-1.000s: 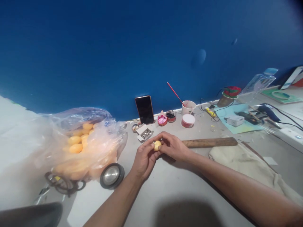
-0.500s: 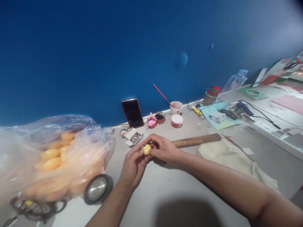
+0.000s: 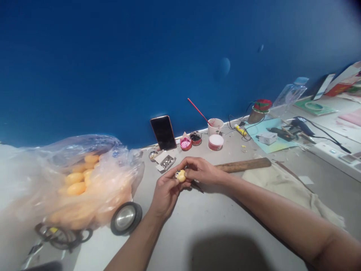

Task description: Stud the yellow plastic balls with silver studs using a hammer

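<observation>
Together, left hand, right hand, both gripping one yellow piece.

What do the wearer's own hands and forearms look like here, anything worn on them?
The left hand and right hand are ungloved. Both forearms are bare as far as the frame shows: no sleeve, watch or bracelet visible.
</observation>
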`<state>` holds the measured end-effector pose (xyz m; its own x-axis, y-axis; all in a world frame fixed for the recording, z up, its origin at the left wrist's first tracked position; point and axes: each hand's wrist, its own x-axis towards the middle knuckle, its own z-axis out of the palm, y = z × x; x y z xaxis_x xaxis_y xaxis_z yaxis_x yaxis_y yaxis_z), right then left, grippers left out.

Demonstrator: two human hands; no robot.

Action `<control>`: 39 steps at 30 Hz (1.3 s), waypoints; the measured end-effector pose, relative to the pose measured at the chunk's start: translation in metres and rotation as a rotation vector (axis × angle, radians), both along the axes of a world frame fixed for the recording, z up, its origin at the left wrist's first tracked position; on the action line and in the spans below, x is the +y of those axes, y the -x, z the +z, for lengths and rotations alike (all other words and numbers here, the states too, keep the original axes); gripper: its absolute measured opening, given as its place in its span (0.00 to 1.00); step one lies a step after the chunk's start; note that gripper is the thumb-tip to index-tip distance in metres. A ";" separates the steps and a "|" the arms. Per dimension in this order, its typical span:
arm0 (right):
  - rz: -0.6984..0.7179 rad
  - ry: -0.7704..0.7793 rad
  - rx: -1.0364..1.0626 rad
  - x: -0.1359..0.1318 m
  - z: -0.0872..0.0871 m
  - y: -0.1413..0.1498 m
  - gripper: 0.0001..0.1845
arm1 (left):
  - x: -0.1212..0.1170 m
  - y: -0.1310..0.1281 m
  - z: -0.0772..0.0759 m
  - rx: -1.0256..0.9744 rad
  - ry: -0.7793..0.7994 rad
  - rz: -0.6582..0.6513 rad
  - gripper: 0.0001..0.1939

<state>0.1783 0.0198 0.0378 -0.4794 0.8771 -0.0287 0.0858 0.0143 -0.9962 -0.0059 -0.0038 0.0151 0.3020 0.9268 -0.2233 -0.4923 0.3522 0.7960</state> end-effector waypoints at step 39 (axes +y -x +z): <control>-0.078 -0.068 -0.168 -0.003 0.000 0.001 0.09 | -0.004 -0.001 -0.003 0.190 -0.170 -0.029 0.28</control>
<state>0.1770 0.0171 0.0378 -0.4032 0.9141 -0.0422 0.2542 0.0676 -0.9648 -0.0048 -0.0079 0.0126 0.2969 0.9473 -0.1201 -0.3195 0.2171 0.9224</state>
